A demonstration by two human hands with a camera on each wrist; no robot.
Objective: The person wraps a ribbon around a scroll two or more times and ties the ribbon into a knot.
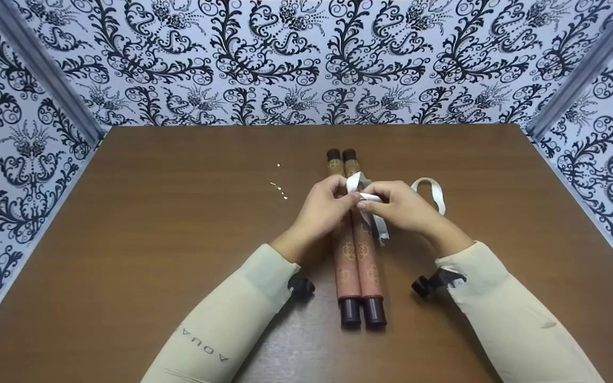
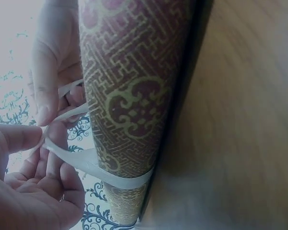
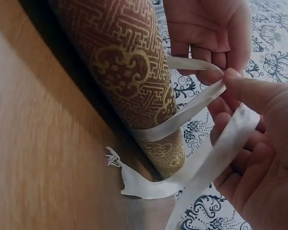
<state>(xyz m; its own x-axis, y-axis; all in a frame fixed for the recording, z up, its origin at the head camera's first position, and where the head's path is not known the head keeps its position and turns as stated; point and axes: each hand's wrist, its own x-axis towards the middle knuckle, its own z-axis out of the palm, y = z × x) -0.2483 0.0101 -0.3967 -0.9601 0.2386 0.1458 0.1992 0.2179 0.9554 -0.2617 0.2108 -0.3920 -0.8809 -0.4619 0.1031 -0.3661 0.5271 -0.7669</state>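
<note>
Two slim brocade-covered scroll rolls, a left one [image 1: 347,266] and a right one [image 1: 369,266], lie side by side with dark end caps. A white ribbon [image 2: 129,182] passes round the patterned roll in the left wrist view. Above the rolls, my left hand [image 1: 321,210] pinches the ribbon between thumb and fingertips. My right hand [image 1: 405,207] pinches it too, fingertips meeting the left hand's. One frayed ribbon end [image 3: 149,188] hangs beside the roll in the right wrist view. The crossing of the ribbon is partly hidden by my fingers.
A loop of the ribbon [image 1: 437,194] extends to the right, behind my right hand. Small white specks [image 1: 280,189] lie on the brown table [image 1: 179,213] at left. Patterned walls [image 1: 306,64] enclose the back and sides.
</note>
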